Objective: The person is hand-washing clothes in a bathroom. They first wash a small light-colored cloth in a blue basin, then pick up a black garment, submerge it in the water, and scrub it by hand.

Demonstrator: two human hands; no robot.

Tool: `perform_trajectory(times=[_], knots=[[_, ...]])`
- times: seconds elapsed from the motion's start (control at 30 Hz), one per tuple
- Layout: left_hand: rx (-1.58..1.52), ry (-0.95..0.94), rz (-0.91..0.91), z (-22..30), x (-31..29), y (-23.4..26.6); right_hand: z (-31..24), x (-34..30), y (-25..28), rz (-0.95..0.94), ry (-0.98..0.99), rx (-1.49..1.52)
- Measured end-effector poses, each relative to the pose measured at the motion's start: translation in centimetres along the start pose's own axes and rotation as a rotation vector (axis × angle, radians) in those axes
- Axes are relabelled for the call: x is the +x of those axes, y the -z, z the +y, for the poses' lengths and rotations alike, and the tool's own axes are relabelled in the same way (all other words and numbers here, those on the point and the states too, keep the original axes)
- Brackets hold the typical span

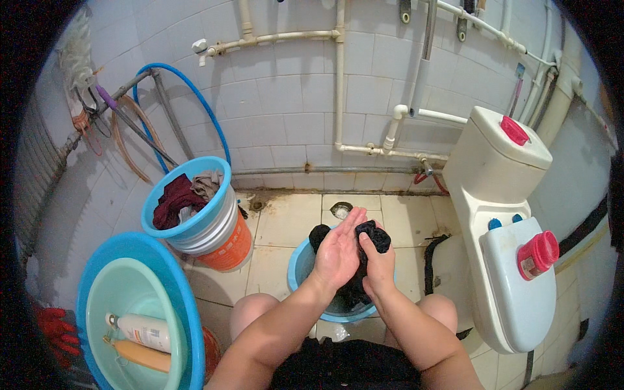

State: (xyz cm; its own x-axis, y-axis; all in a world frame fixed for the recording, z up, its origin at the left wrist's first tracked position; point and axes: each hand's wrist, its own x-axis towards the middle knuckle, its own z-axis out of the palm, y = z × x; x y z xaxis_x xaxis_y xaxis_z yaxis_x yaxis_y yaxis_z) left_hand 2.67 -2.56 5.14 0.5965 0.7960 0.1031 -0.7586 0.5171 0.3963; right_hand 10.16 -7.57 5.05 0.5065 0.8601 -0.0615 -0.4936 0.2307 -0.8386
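Observation:
Over a small blue basin (296, 266) on the floor in front of me, both my hands are close together. My left hand (337, 257) is open, its palm turned up and its fingers stretched out together. Black wet-looking cloth (374, 237) is gripped in my right hand (380, 263), with the thumb pressed over it. More of the dark cloth hangs down between my wrists into the basin. Another black bunch (318, 236) shows just left of my left hand; whether it is the same piece I cannot tell.
To the left, a blue basin of clothes (224, 174) sits on a white and orange bucket (233, 250). Nearer, a green basin (97, 286) holding bottles rests in a larger blue one (88, 305). A toilet (494, 169) with a red jar (538, 255) on its lid stands right.

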Motion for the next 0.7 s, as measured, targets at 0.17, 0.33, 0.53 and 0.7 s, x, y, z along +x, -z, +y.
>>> perform_trajectory(times=[0.17, 0.33, 0.53, 0.7], knots=[[-0.029, -0.013, 0.015, 0.31, -0.44, 0.17, 0.66, 0.05, -0.19, -0.018, -0.016, -0.014], [-0.008, -0.013, 0.019, 0.66, -0.43, 0.52, 0.50, -0.14, -0.70, -0.015, -0.020, 0.003], [-0.026, -0.010, 0.045, 0.61, -0.23, 0.30, 0.68, 0.04, -0.62, -0.017, -0.019, 0.000], [0.010, -0.015, 0.036, -0.08, 0.12, 0.44, 0.72, 0.37, -0.19, 0.003, -0.007, -0.007]])
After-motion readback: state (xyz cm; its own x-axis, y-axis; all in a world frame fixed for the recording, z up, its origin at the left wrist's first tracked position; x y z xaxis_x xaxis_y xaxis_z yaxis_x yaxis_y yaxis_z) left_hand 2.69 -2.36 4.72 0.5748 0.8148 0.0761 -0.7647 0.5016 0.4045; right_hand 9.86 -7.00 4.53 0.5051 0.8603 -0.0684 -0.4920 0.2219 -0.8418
